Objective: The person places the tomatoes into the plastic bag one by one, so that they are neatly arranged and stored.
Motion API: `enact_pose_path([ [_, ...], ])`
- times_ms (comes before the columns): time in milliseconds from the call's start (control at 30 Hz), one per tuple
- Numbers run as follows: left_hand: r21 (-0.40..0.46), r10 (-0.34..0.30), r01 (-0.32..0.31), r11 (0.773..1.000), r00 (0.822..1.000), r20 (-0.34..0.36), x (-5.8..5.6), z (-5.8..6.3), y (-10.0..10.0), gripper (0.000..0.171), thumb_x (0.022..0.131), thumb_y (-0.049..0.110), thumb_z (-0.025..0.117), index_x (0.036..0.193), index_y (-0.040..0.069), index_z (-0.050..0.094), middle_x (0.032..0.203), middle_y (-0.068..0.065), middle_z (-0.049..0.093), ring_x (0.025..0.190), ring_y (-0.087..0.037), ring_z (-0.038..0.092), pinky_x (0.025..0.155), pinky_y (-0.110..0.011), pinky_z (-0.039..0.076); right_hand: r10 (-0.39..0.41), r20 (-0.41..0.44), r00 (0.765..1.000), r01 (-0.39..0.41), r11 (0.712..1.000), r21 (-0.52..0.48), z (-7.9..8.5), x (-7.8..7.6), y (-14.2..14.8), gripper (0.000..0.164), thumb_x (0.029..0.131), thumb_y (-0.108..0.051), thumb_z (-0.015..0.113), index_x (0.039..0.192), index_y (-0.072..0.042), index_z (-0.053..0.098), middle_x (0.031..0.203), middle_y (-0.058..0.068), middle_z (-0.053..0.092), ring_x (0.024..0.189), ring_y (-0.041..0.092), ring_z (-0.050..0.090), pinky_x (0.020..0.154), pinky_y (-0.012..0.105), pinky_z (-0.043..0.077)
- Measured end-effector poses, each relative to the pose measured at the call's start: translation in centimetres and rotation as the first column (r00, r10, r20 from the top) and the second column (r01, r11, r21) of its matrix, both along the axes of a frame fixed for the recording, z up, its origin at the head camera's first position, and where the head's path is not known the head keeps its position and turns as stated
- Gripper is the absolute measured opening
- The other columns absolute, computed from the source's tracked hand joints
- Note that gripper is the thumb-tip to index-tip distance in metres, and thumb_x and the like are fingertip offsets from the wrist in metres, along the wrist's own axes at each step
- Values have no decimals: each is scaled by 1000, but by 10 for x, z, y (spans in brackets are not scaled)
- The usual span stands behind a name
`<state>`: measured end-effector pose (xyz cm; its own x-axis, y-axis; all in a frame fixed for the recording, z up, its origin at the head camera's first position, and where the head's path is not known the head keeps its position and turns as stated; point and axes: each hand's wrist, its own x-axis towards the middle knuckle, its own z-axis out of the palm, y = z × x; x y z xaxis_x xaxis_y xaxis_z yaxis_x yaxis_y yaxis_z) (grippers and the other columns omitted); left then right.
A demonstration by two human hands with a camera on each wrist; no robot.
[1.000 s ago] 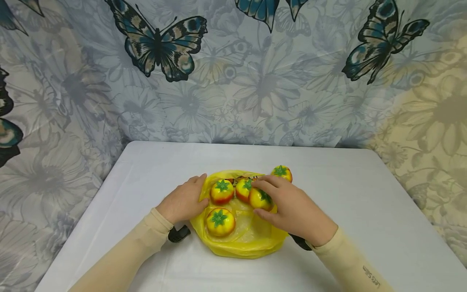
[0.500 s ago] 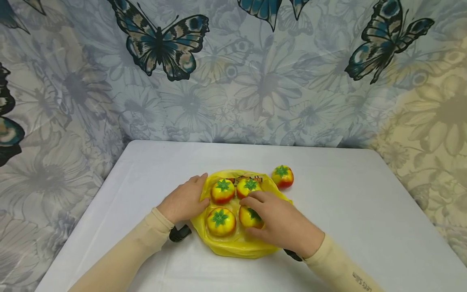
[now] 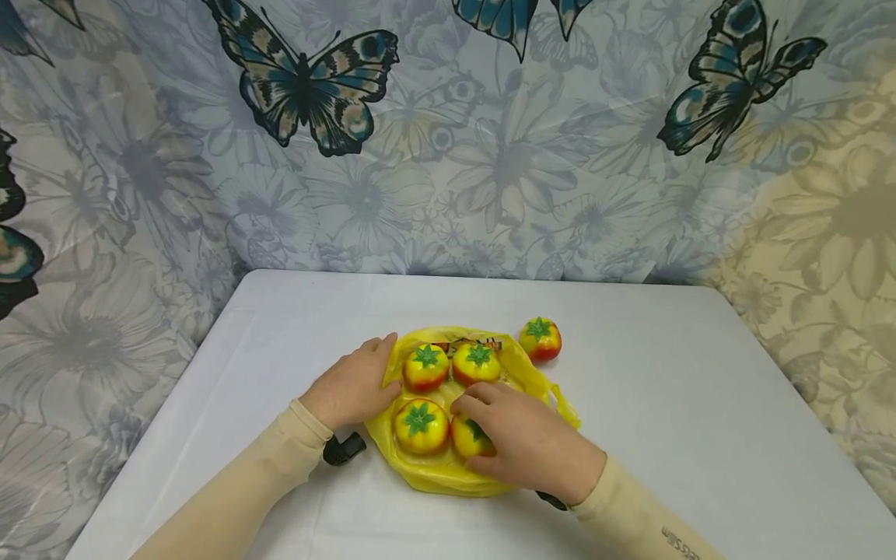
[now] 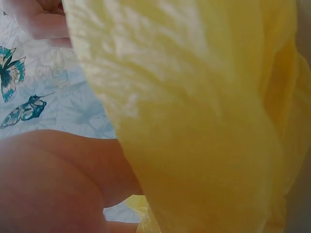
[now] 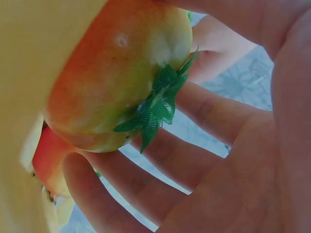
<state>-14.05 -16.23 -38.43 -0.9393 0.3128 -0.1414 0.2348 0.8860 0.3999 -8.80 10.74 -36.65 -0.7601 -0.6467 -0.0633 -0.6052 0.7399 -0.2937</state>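
A yellow plastic bag lies spread on the table. On it, three yellow-and-red toy tomatoes with green leafy tops show uncovered: one at back left, another behind the right hand, a third at front left. My right hand has its thumb and fingers around one more toy tomato, set down on the bag beside the front-left one. At the bag's left rim, my left hand holds the plastic; the yellow sheet covers its fingers in the left wrist view.
Just past the bag's back right edge, a single toy tomato stands on the white table. A loose bag handle sticks out on the right. Behind the table hangs a butterfly-patterned cloth.
My right hand has carried its tomato toward the front left of the bag, uncovering the back-right tomato and the bag's right handle. My left hand keeps its place.
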Motion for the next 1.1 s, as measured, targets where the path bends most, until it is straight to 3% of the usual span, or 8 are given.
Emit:
enact_pose_path([
  [233, -7, 8, -8, 1000, 1000, 2, -1, -1, 0, 78, 105, 28, 65, 168, -3, 31, 164, -30, 46, 144, -47, 58, 121, -59, 49, 22, -1, 1000, -22, 1000, 20, -2, 4, -3, 50, 88, -33, 90, 132, -18, 71, 129, 1, 68, 105, 17, 69, 95, 40, 64],
  [533, -7, 6, -6, 1000, 1000, 2, -1, -1, 0, 77, 105, 28, 65, 167, -3, 32, 164, -30, 47, 143, -47, 58, 121, -59, 49, 11, 44, 999, -15, 997, 70, -5, 6, -8, 54, 89, -36, 90, 135, -19, 69, 130, 1, 68, 112, 19, 68, 98, 42, 63],
  [800, -7, 4, -4, 1000, 1000, 0, 0, 0, 1, 77, 105, 27, 65, 167, -3, 32, 163, -30, 47, 143, -47, 58, 120, -59, 49, 26, 10, 1000, -27, 998, 62, -8, 7, -8, 52, 90, -35, 88, 136, -18, 69, 128, -2, 68, 111, 18, 66, 96, 40, 63],
  [1100, -16, 4, -4, 1000, 1000, 0, 1, 0, 2, 77, 105, 28, 66, 167, -3, 33, 164, -31, 47, 142, -48, 59, 119, -60, 50, 1, 54, 999, -2, 1000, 10, 0, 4, -1, 69, 90, -49, 87, 147, -17, 64, 141, 2, 67, 121, 19, 69, 106, 43, 61],
])
